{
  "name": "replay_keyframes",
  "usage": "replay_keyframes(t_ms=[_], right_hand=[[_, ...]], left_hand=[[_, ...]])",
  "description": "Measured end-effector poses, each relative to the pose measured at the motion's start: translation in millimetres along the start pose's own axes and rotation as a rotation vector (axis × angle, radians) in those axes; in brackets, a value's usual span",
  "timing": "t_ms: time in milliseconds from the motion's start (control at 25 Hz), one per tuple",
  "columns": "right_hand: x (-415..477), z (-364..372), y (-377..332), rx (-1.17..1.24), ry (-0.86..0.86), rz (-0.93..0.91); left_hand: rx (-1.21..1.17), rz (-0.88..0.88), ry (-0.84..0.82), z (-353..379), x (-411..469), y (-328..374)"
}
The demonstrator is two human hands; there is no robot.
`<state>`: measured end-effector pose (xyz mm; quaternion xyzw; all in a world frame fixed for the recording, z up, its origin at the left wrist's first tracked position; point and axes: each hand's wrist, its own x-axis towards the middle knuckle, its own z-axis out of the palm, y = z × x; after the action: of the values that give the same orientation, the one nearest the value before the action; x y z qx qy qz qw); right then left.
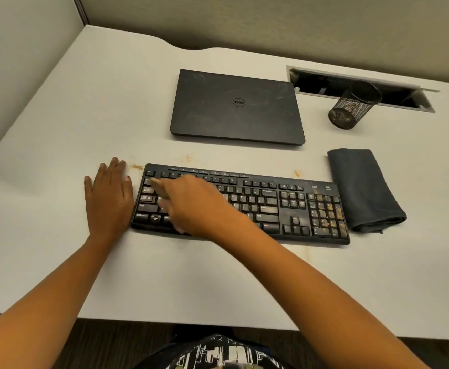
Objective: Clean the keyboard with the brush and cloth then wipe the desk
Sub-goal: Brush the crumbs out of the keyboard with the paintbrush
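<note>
A black keyboard (284,206) lies across the white desk (85,115), with orange-brown grime on its number pad. My left hand (109,198) rests flat on the desk, fingers spread, against the keyboard's left edge. My right hand (191,206) hovers blurred over the left keys, its fingers curled around a pale object that looks like the brush (180,230); most of it is hidden under the hand. A folded dark grey cloth (364,187) lies just right of the keyboard. Orange smudges (137,167) mark the desk behind the keyboard.
A closed, dusty black laptop (236,107) sits behind the keyboard. A black mesh pen cup (353,106) stands at the back right, in front of an open cable slot (415,98). Partition walls (18,62) close the desk at the left and back.
</note>
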<state>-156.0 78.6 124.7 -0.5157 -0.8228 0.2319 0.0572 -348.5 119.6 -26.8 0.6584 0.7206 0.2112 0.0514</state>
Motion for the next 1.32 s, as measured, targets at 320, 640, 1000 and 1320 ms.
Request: replay_keyframes(t_ms=[320, 640, 1000, 1320], right_hand=[[-66.6, -39.2, 99.8, -0.128, -0.125, 0.368], [-87.0, -14.4, 96.8, 0.347, 0.460, 0.506], [-103.1, 26.2, 73.0, 0.384, 0.599, 0.464], [-116.9, 36.4, 69.8, 0.357, 0.573, 0.475]], left_hand=[[0.001, -0.003, 0.016, 2.1, -0.1, 0.0], [-0.015, -0.005, 0.004, 1.1, -0.5, 0.5], [-0.017, -0.008, 0.006, 1.4, -1.6, 0.0], [-0.025, -0.002, 0.015, 0.1, -2.1, 1.5]])
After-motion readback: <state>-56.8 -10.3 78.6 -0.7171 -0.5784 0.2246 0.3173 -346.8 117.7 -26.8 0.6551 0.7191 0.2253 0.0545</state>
